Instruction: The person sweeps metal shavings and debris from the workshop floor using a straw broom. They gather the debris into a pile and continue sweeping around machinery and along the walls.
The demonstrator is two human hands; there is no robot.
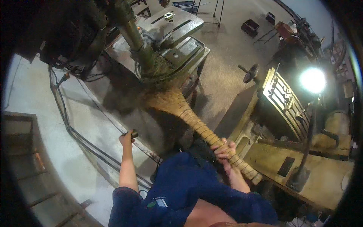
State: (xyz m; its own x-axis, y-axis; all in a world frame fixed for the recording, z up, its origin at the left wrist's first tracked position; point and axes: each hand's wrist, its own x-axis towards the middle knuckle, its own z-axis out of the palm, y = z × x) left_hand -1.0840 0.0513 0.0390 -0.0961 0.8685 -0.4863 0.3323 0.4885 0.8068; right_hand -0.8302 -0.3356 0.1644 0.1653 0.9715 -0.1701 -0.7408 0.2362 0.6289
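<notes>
My right hand [224, 150] is wrapped around the banded handle of a straw broom [202, 128]. The broom slants up and to the left, and its fanned bristles [165, 103] reach the base of a drill press [151, 68]. Off to the left, beside the pale wall, my left hand [127, 137] is closed around a short dark cylinder [134, 133]. What that piece is I cannot make out, and my fingers partly cover it.
A slotted metal machine table [176, 22] carries a small light-coloured part [168, 15]. To the right stands a large machine with a slotted plate [287, 102] and a bright lamp [312, 80]. Cables [62, 102] run along the left wall. Dark bins [250, 27] sit on the far floor.
</notes>
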